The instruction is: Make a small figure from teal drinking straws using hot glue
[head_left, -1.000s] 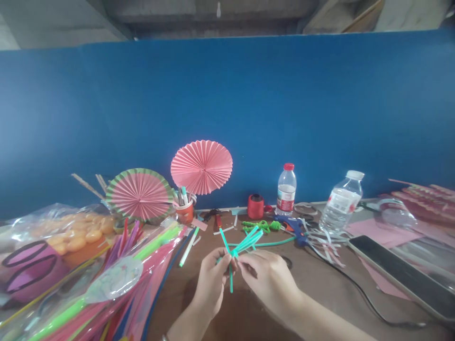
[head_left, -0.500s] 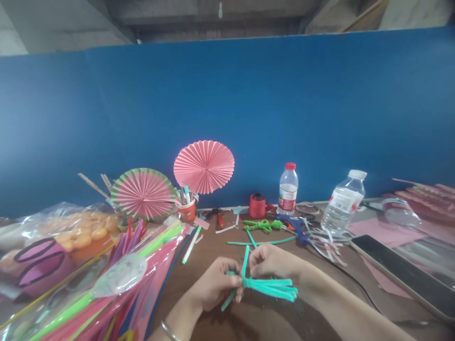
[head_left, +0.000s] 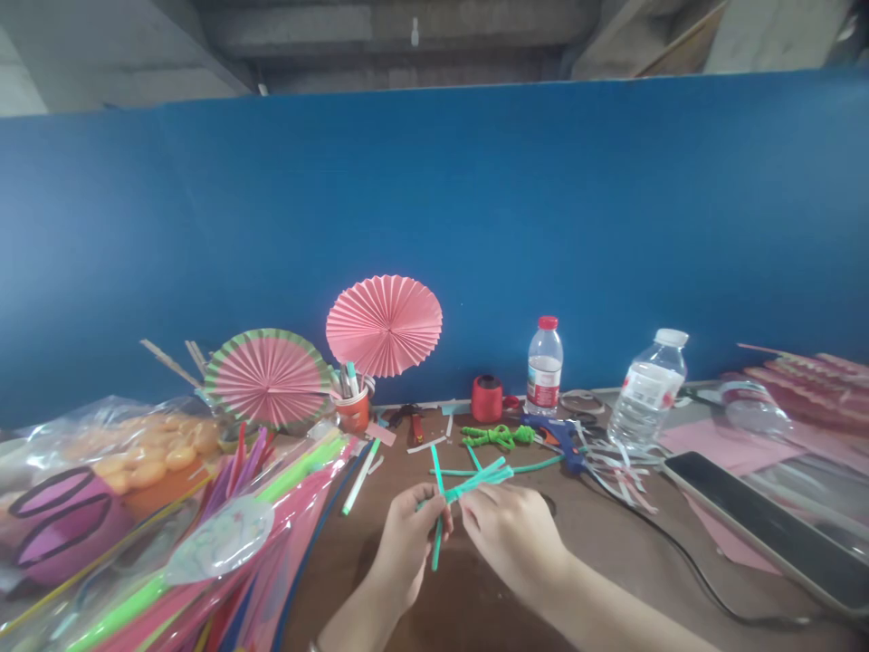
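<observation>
A bundle of teal pipe cleaners [head_left: 483, 478] is held over the brown table by both hands. My left hand [head_left: 414, 534] pinches it at the left end, where one stem stands up and its tail hangs down below the fingers. My right hand [head_left: 510, 534] is closed against the bundle from the near side, with its fingertips partly hidden. Beyond the hands a loose teal pipe cleaner [head_left: 533, 468] lies across the table. Behind it is a bright green twisted pipe-cleaner piece [head_left: 498, 437].
A blue glue gun [head_left: 560, 436] and two bottles [head_left: 544, 367] stand behind. On the right lies a phone [head_left: 760, 521]; on the left, a bag of pipe cleaners [head_left: 291, 507]. Pink paper fans [head_left: 384, 326] and a pen cup [head_left: 353, 412] are at the back.
The bundle has swung from pointing right and down to pointing right and upward. My right hand has moved from above it to its near side. The view has shifted slightly.
</observation>
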Action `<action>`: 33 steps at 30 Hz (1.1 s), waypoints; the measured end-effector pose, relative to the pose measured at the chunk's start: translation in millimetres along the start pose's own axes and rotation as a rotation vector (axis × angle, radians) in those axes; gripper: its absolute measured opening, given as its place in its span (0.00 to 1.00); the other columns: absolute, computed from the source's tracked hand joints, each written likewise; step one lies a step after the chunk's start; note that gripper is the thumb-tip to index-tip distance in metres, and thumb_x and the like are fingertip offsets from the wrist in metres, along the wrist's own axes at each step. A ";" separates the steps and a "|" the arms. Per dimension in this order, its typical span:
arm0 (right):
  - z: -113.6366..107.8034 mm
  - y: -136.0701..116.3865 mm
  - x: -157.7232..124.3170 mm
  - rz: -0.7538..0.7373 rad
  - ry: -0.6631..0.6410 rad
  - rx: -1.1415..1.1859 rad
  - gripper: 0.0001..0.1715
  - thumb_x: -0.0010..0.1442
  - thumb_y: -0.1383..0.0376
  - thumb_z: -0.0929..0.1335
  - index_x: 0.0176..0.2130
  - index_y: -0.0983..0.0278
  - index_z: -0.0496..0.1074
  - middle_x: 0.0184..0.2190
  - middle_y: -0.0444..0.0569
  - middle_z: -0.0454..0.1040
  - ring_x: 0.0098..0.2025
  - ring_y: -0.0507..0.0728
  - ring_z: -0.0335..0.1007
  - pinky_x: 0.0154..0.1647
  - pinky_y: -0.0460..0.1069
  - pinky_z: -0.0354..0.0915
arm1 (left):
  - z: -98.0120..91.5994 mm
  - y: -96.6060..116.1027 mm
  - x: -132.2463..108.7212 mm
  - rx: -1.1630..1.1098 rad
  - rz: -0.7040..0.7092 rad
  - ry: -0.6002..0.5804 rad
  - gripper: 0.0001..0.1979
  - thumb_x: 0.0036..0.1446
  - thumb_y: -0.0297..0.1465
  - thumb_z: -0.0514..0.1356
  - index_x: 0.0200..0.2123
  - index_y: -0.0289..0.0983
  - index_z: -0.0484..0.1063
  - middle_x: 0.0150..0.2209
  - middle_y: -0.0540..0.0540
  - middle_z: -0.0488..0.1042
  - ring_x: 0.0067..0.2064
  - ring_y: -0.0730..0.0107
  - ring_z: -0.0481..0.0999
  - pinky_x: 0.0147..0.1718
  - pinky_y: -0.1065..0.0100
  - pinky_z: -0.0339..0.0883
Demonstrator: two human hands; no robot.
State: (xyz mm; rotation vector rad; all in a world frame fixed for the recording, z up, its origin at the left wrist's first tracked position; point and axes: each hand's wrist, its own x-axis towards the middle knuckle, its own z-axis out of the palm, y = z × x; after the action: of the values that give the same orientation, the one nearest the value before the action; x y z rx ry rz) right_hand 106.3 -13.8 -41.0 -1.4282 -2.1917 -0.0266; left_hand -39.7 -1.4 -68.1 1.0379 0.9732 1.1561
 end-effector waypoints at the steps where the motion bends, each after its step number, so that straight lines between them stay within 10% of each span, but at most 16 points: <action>1: 5.5 0.8 -1.9 -0.034 0.025 -0.012 0.13 0.53 0.72 0.61 0.23 0.63 0.71 0.21 0.47 0.73 0.23 0.54 0.68 0.25 0.46 0.53 | 0.6 -0.1 -0.3 -0.051 0.008 -0.001 0.09 0.50 0.29 0.57 0.20 0.34 0.65 0.18 0.51 0.66 0.21 0.77 0.62 0.22 0.74 0.56; 8: 19.2 0.8 -3.3 0.020 0.251 0.350 0.11 0.58 0.68 0.61 0.34 0.62 0.73 0.27 0.47 0.76 0.27 0.53 0.71 0.31 0.44 0.61 | 3.8 -2.3 -2.8 -0.306 0.025 0.002 0.08 0.53 0.29 0.58 0.23 0.34 0.66 0.21 0.51 0.66 0.24 0.78 0.64 0.26 0.76 0.58; 15: 22.8 5.4 6.2 0.315 0.093 0.935 0.09 0.54 0.65 0.65 0.26 0.65 0.72 0.22 0.46 0.74 0.26 0.54 0.70 0.27 0.45 0.63 | 3.1 2.1 -3.3 -0.466 -0.077 -0.070 0.06 0.51 0.26 0.59 0.23 0.33 0.67 0.19 0.51 0.66 0.21 0.79 0.63 0.22 0.77 0.57; 21: 22.7 21.5 9.7 0.196 -0.014 1.129 0.13 0.51 0.59 0.68 0.36 0.64 0.75 0.31 0.49 0.75 0.33 0.57 0.70 0.32 0.48 0.65 | -4.4 6.7 -6.1 -0.637 -0.397 -0.213 0.05 0.48 0.25 0.60 0.28 0.34 0.65 0.20 0.53 0.64 0.20 0.82 0.63 0.20 0.80 0.54; 33: 1.9 16.9 11.8 -0.044 -0.153 1.114 0.15 0.54 0.57 0.67 0.25 0.65 0.75 0.23 0.45 0.71 0.29 0.53 0.67 0.34 0.47 0.63 | -10.8 8.3 -8.3 -0.675 -0.727 -0.383 0.05 0.46 0.27 0.56 0.23 0.30 0.64 0.17 0.55 0.57 0.17 0.83 0.59 0.18 0.80 0.52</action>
State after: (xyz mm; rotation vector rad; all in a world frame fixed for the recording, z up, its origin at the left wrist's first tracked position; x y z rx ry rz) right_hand 116.4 4.2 -41.9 -0.7270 -1.7873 1.1228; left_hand -53.2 -7.4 -62.2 0.2814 0.5071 0.5624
